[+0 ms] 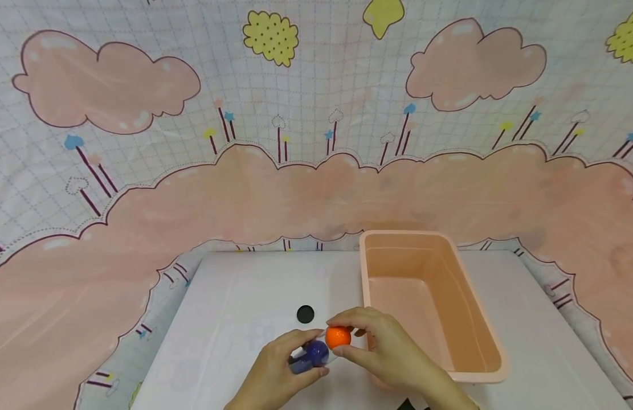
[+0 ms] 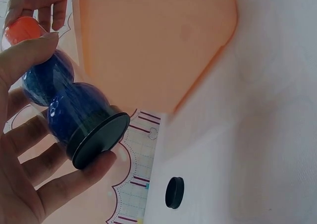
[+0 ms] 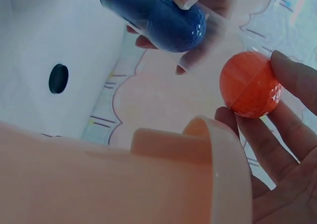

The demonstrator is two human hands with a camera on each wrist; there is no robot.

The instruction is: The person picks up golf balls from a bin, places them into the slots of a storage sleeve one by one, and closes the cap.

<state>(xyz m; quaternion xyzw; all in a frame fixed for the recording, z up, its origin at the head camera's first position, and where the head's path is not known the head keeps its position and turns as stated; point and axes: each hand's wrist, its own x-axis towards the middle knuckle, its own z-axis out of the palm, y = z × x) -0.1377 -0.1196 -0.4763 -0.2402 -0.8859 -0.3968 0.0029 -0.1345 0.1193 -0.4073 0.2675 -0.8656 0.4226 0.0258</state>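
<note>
My left hand (image 1: 282, 364) grips a clear tube (image 3: 213, 28) with a black end cap (image 2: 101, 140). Two dark blue golf balls (image 2: 48, 80) sit inside, one behind the other. At the tube's other end, my right hand (image 1: 385, 344) pinches an orange golf ball (image 3: 250, 84) between thumb and fingers. The ball is at the tube's mouth; how far it sits inside, I cannot tell. A loose round black cap (image 1: 305, 314) lies on the white table, beyond the left hand.
A peach plastic bin (image 1: 366, 279) stands on the table (image 1: 234, 307) just right of the hands, close to the right forearm. A patterned cloth (image 1: 316, 199) hangs behind and along the sides. Part of a black object (image 1: 407, 405) shows at the bottom edge.
</note>
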